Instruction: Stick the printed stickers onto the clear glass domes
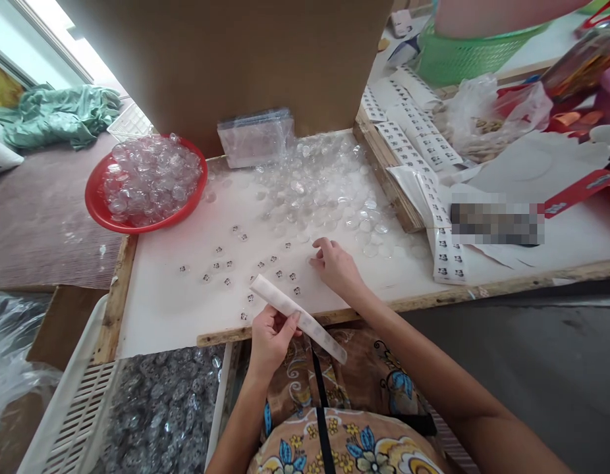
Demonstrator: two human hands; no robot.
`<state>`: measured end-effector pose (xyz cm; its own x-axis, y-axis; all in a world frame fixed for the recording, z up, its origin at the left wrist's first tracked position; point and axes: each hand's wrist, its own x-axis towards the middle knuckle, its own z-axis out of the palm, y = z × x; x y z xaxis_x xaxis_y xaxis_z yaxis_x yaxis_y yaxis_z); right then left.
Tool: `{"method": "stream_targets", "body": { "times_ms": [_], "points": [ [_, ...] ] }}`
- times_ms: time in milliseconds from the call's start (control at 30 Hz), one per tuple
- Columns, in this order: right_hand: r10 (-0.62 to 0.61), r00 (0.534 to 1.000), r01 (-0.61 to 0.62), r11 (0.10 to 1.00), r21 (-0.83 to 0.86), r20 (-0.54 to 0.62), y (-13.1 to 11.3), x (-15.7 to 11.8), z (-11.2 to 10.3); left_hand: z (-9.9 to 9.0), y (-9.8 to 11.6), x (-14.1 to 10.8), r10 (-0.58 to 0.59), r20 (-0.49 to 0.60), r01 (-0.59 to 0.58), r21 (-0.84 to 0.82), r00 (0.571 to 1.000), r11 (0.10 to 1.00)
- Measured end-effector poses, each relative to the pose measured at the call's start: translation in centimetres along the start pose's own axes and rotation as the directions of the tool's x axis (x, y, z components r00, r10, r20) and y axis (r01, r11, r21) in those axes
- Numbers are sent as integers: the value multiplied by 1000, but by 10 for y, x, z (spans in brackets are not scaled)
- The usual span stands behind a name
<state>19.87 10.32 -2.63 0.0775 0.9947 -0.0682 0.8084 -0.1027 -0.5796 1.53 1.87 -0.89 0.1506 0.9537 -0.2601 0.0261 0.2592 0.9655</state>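
Observation:
My left hand [274, 332] is closed on a strip of sticker backing paper [300, 315], held at a slant over the table's front edge. The strip's pale side faces up, with faint dark marks showing through. My right hand [336, 266] hovers low over the white tabletop, fingers bent and thumb and index apart, with nothing visible between them. Just beyond it lie many clear round discs [329, 214], loosely spread. Left of it, several clear discs bear small panda-like stickers [279, 273], scattered in front of the strip.
A red bowl [197, 197] heaped with clear discs stands at the left. A white crate [80, 408] below holds many printed pieces. Sticker sheets [441, 243] lie right of a wooden strip [394, 191]. A cardboard box [236, 66] and a clear plastic box [255, 138] stand behind.

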Motion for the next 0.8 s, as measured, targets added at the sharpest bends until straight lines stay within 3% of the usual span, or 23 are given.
{"method": "stream_targets", "body": {
  "times_ms": [200,333,467,633,800],
  "points": [
    [-206,975,188,965,181,87,-25,-9,10,-4,-2,-4,11,-15,-11,4,1000,1000],
    [-379,924,375,923,84,46,-18,-11,10,-6,-7,-7,19,7,-19,-20,1000,1000],
    [-436,881,445,895,-11,182,-17,-5,22,-6,-10,-5,31,27,-29,-53,999,998],
    [-576,757,567,814,127,307,-21,-5,28,-9,-9,-8,38,34,-35,-97,999,995],
    [-634,693,656,752,65,344,7,-9,19,-10,-9,-11,17,56,-10,-124,998,992]
  ]
}}
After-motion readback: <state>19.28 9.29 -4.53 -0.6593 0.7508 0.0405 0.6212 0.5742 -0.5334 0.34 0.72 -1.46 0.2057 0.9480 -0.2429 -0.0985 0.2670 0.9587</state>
